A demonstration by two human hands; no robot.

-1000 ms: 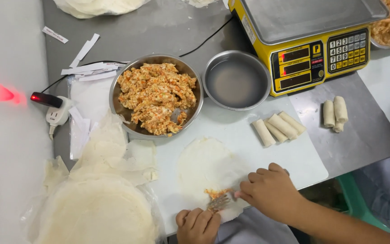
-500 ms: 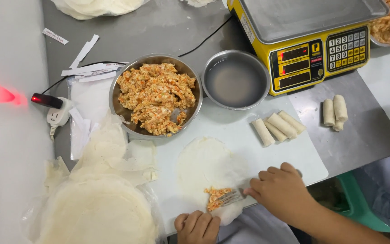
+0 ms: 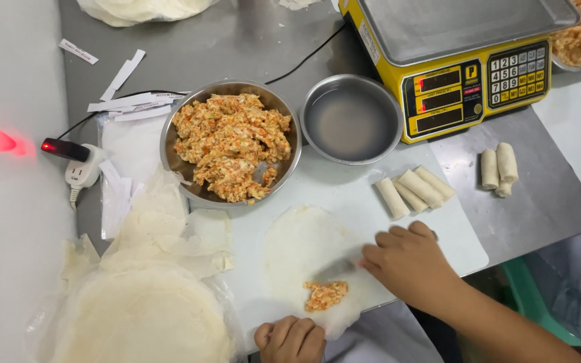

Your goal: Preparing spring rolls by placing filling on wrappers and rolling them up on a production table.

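Wrapper (image 3: pixel 304 252), thin, pale and round, lies flat on the white board (image 3: pixel 452 232) between my two hands, with a small orange heap of filling (image 3: pixel 325 296) sitting on its near part. My right hand (image 3: pixel 408 262) is closed around a utensil (image 3: pixel 336 270) whose blurred metal end rests on the wrapper just above the heap; whether it is a fork or a spoon I cannot tell. My left hand (image 3: pixel 290 339) is curled at the wrapper's near edge, fingers bent over it and touching it. Beyond my right hand lie three finished rolls (image 3: pixel 415 190) side by side on the board. Farther ahead of both hands stands the metal bowl of filling (image 3: pixel 230 144), and beside it a smaller metal bowl of water (image 3: pixel 351 119). Left of my left hand sits a stack of wrappers (image 3: pixel 136 323).
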